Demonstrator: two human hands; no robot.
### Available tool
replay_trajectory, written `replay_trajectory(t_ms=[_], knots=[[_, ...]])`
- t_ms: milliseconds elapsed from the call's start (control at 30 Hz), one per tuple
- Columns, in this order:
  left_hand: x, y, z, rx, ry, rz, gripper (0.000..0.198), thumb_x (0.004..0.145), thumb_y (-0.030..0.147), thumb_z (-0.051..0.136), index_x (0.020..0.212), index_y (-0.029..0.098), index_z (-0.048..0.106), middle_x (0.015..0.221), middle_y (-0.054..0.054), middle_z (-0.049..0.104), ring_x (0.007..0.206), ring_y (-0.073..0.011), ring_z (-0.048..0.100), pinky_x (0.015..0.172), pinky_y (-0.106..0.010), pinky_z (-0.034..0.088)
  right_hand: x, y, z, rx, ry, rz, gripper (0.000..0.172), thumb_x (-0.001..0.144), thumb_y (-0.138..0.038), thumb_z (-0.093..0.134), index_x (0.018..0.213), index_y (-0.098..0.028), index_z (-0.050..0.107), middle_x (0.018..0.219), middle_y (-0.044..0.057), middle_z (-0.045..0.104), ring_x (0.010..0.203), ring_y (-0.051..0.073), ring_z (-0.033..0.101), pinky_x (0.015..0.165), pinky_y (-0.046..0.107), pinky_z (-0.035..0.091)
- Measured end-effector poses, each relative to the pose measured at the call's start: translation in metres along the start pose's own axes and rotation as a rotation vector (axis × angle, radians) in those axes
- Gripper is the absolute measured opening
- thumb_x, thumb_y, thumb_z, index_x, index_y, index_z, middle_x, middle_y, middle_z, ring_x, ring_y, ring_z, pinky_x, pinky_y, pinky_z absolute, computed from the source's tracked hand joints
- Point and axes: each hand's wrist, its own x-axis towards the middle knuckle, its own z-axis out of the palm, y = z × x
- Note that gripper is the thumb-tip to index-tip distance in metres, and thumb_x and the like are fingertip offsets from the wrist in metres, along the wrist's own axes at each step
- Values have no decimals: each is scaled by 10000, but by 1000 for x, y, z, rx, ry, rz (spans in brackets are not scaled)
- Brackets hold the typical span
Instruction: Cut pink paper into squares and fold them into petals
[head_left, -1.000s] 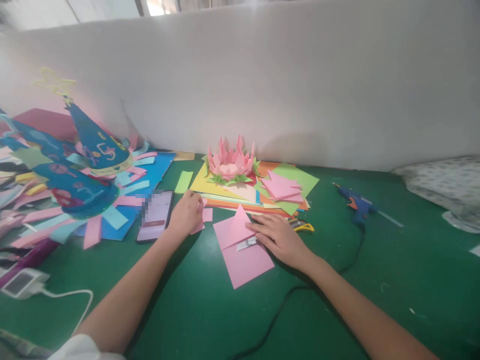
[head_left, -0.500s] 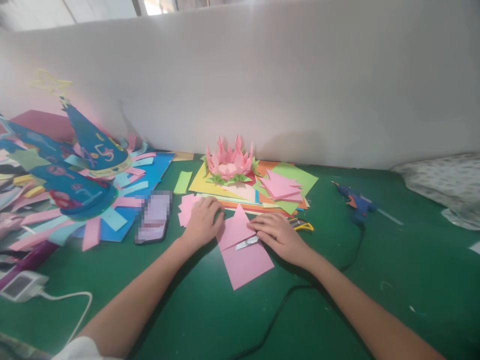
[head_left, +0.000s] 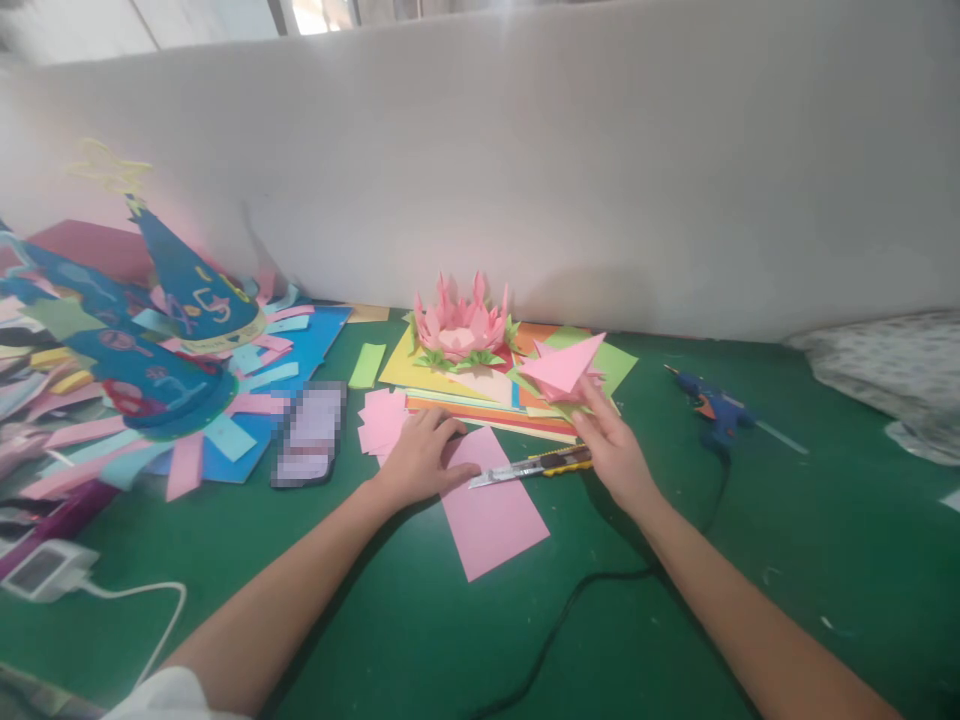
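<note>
Your right hand (head_left: 616, 448) pinches a folded pink paper (head_left: 564, 366) over the green sheet (head_left: 621, 358), likely a setting-aside step, while your left, thumb apart from fingers, steadies the pink sheet (head_left: 499, 525); next move calls for minding the cutter (head_left: 536, 466).

1 cutter (head_left: 555, 461), 1 phone (head_left: 309, 435), 1 glue gun (head_left: 718, 408), 1 flower (head_left: 461, 340)

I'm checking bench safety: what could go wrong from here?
The utility knife lies across the pink sheet with its blade exposed beside the left hand, whose thumb could get nicked.

The black cord of the glue gun passes beneath the right forearm, so a sweep of that arm might drag the gun.
</note>
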Motion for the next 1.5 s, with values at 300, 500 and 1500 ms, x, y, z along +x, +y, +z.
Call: replay_trajectory(t_ms=[300,500,1500], knots=[[1,2,1,-50,-13,-10,335,761,460,612,972,205,566,952,-62,527,915,-240,486,801,-398,407,-6,-26,-9,-266,-411,-375,322,837,-278,535,1152,-244,595,1064,77,655,1000,258,585,858,431,468],[-1,0,4,-16,-11,5,323,818,420,546,1048,193,532,1020,-78,533,951,-246,476,841,-413,401,-8,-27,-11,-265,-532,-512,332,825,-186,508,1141,-236,595,1030,85,614,974,229,556,827,399,473],[-1,2,8,-62,-37,172,850,661,607,648,1327,184,330,1283,-153,471,1155,-314,427,970,-474,339,-27,-46,32,291,-439,-88,551,831,-209,546,1346,-286,368,1288,80,520,1038,203,574,892,389,488]])
